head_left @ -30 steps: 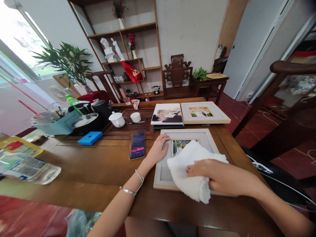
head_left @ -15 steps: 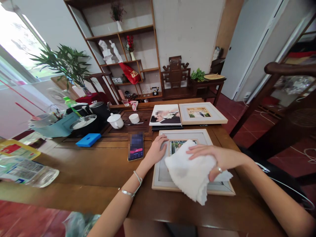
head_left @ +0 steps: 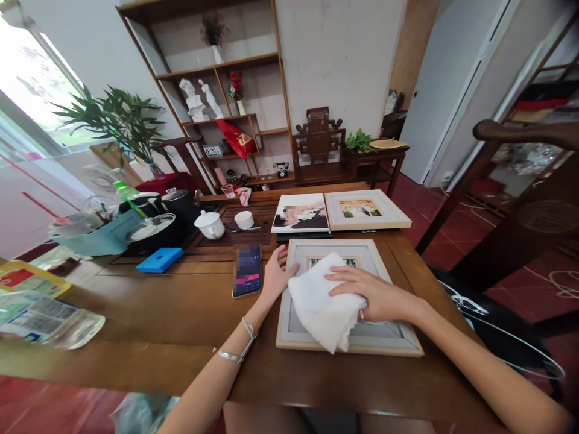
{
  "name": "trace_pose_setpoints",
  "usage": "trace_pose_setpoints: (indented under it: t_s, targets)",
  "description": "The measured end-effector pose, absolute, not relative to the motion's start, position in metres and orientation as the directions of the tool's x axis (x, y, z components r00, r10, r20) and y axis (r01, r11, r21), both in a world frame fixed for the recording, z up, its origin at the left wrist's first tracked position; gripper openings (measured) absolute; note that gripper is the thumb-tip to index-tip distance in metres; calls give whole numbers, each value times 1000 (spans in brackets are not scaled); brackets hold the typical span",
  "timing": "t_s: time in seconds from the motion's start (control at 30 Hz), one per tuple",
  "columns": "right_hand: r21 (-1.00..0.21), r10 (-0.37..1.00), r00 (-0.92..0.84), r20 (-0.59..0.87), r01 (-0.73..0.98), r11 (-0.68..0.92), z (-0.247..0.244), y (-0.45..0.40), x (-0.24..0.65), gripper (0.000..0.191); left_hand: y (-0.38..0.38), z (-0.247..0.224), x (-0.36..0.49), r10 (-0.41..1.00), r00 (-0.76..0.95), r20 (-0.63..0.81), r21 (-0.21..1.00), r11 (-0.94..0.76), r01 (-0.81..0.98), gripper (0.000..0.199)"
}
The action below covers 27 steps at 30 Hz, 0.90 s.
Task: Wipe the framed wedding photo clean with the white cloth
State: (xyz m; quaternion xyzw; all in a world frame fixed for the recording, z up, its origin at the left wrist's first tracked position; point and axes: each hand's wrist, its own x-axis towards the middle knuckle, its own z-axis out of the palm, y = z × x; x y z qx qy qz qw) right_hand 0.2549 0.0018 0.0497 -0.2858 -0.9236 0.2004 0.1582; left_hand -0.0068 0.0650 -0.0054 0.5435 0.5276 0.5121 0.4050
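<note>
A picture frame [head_left: 398, 339] with a pale wood edge and grey mat lies flat on the brown table [head_left: 181, 319]. My right hand [head_left: 377, 294] presses a white cloth [head_left: 323, 301] onto it, fingers bent over the cloth's right part. The cloth covers most of the small photo in the middle. My left hand [head_left: 277, 274] rests at the frame's upper left edge, fingers apart, thumb against the edge, holding nothing. Just left of it lies a phone [head_left: 247, 271] with its screen lit.
Behind the frame lie a photo panel [head_left: 301, 213] and another framed picture [head_left: 393, 210]. Further left are a white lidded cup [head_left: 209, 225], a small white cup [head_left: 244, 220], a blue block [head_left: 160, 260] and a clear bottle [head_left: 49, 319]. A dark chair [head_left: 502, 241] stands right.
My right hand has moved left across the frame with the cloth. My left hand has shifted slightly left, its fingers now off the frame's top surface. The view has shifted a little.
</note>
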Motion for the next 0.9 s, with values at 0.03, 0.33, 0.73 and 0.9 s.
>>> trace_pose_setpoints:
  t_s: [0.03,0.33,0.73,0.9]
  targets:
    - [-456,591,-786,180,466,759,50,1,255,46,65,-5,-7,995,-92,38,997,-31,68,66]
    - [-318,581,-788,202,508,800,46,2,251,55,54,8,-5,965,117,-236,937,258,-234,66]
    - [-416,563,-817,123,473,777,72,-17,247,33,57,-1,-1,945,132,-301,919,324,-226,38]
    - [-293,851,-496,171,799,525,72,3,254,40,61,-8,0,991,30,-129,990,131,-49,35]
